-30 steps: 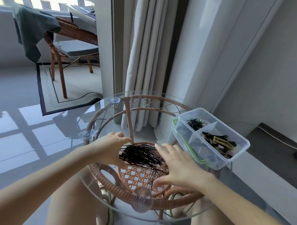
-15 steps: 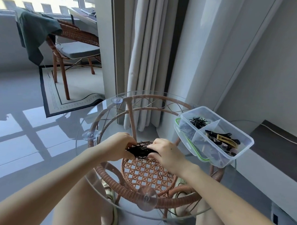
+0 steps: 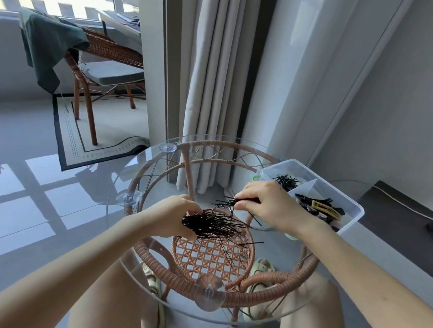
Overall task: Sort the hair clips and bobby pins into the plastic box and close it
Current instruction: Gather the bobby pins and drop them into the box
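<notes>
A clear plastic box [image 3: 352,214] with a divider sits at the right of the round glass table [image 3: 125,184]. Its far compartment holds black bobby pins [image 3: 286,181]; its near one holds black and tan hair clips [image 3: 325,209]. My left hand [image 3: 176,215] grips a thick bundle of black bobby pins [image 3: 212,225] above the table's middle. My right hand [image 3: 266,203] pinches a smaller bunch of pins [image 3: 226,202], raised just left of the box. A few loose pins [image 3: 251,243] lie on the glass.
The glass top rests on a wicker frame [image 3: 280,278] with suction cups [image 3: 209,295]. A green-edged lid [image 3: 255,178] lies under the box. Curtains [image 3: 213,89] hang behind the table. A wicker chair [image 3: 103,67] with a dark cloth stands far left.
My hands, together on one gathered bundle, have parted. The right hand has lifted a small bunch toward the box while the left keeps the larger bundle. The view has tilted down slightly.
</notes>
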Tool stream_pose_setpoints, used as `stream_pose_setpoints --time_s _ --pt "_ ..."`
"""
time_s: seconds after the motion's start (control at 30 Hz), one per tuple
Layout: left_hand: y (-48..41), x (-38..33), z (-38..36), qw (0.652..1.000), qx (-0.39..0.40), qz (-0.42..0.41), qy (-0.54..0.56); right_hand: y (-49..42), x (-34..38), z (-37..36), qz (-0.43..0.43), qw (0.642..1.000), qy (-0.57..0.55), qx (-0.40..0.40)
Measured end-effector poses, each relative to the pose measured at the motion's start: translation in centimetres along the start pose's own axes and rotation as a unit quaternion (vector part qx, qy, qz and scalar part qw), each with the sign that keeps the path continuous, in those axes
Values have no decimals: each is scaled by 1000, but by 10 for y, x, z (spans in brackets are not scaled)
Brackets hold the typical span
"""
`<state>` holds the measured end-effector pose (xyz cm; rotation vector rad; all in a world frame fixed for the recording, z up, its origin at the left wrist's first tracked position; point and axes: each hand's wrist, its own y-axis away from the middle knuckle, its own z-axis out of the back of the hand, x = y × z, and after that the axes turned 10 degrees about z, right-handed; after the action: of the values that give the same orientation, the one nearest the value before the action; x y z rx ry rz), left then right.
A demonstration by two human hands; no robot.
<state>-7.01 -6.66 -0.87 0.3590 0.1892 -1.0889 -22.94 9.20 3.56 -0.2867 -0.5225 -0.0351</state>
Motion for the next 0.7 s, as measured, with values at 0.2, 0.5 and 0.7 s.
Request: stream_pose_setpoints --time_s 0.2,0.5,0.7 --pt "-8 -11 -2 999 -2 -7 -37 3 -14 57 -50 995 -13 -80" --pt "-20 -14 -2 998 3 -4 -56 -17 -94 107 -176 982 61 -14" --pt "-25 -14 -4 999 8 -1 -50 -43 -115 95 -195 955 136 177"
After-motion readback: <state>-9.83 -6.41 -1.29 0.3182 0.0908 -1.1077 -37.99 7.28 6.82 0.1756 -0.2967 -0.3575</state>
